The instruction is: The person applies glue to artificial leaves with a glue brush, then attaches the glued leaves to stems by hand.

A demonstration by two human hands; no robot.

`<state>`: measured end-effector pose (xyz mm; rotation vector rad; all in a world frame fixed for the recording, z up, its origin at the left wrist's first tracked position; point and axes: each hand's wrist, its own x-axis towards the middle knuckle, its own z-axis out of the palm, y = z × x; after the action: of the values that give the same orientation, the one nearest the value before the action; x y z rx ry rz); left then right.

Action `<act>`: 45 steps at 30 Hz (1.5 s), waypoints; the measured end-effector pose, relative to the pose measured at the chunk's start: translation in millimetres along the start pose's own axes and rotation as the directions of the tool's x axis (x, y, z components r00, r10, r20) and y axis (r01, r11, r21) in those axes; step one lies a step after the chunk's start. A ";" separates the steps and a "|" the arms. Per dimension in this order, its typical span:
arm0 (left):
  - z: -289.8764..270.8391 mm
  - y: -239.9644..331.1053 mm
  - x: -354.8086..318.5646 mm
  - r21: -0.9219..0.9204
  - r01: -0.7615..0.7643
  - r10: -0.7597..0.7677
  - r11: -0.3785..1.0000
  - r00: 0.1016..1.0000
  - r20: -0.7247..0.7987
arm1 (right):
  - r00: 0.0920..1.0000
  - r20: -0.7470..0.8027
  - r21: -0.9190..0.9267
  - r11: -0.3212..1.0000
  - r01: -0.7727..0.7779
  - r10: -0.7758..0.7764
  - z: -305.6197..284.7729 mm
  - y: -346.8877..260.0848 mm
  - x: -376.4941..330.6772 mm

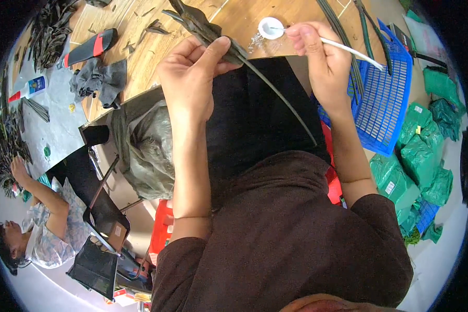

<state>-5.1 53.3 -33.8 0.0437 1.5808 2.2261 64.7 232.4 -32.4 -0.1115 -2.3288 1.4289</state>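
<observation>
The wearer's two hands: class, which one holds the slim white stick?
The right hand, nearer the large blue basket, pinches the slim white stick; the left hand holds a long-stemmed dark piece instead.

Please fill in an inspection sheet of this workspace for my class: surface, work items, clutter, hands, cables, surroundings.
Surface: wood-look tabletop, dark scraps strewn on it.
Work items: dark leafy stem; slim white stick, its tip at a small white dish.
Clutter: grey cloth, black-and-red object, red-capped bottle, all at left.
Hands: left hand pinches the stem; right hand holds the stick.
Cables: nothing clearly seen.
Surroundings: blue basket and green bags at right; co-worker at left.
</observation>
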 end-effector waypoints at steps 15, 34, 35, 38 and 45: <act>12.2 14.6 -22.6 0.034 0.048 -0.053 0.998 0.989 0.137 | 0.995 0.060 0.494 0.864 -0.100 0.080 -3.0 -53.7 -37.1; 15.4 24.6 -38.4 0.006 0.022 -0.023 1.000 0.983 0.182 | 0.997 0.038 0.482 0.873 -0.078 0.068 -7.4 -66.6 -49.8; 14.3 24.3 -38.2 0.013 0.020 -0.022 1.000 0.983 0.184 | 0.997 0.038 0.483 0.872 -0.077 0.067 -7.6 -66.9 -49.7; 10.9 25.9 -37.4 0.026 0.016 -0.020 1.000 0.983 0.184 | 0.998 0.038 0.469 0.881 -0.069 0.057 -12.5 -65.6 -50.0; 12.6 26.9 -37.8 0.006 0.005 -0.006 1.000 0.984 0.176 | 0.995 -0.101 0.550 0.834 0.050 0.006 -18.3 -63.8 -53.4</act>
<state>24.4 44.3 2.9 0.2309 1.4899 2.1491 129.4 202.9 14.6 0.0122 -1.7422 1.9734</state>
